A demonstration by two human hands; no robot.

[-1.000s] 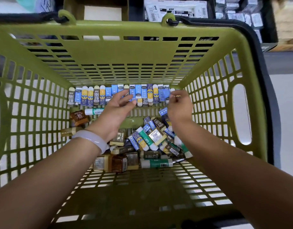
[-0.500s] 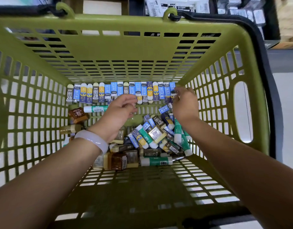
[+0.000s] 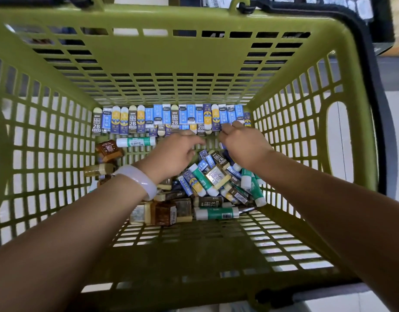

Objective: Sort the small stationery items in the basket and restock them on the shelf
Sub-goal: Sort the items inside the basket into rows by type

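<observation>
at the far left we see the green basket [image 3: 47, 136], its slotted walls stiff and its floor ribbed, so small things can catch in the gaps. along its far wall stands a row of erasers [image 3: 171, 119], upright in paper sleeves and packed side by side. we judge them light, slightly rubbery and firm enough to pinch hard without harm; the sleeves look smooth and could slide off, so we would take each one across its narrow sides, low on the body and not by the sleeve's top edge. below the row's left part a green glue stick [image 3: 135, 142] lies alone on its side; round and slick, it will roll, so we would take it round the middle of the barrel. near it lie brown erasers [image 3: 108, 150], boxy and easy to lift flat.

our left hand [image 3: 171, 155] hovers over the floor just short of the row, its grip relaxed, fingers loosely bent and holding nothing we can see. under and beside it lies the loose heap [image 3: 214, 183] of mixed erasers and glue sticks, crossed over one another; lifting one may shift its neighbours, so we would pick from the top.

our right hand [image 3: 243, 146] reaches the right end of the row, fingertips touching the sleeves there; whether its grip pinches one we cannot tell.
</observation>
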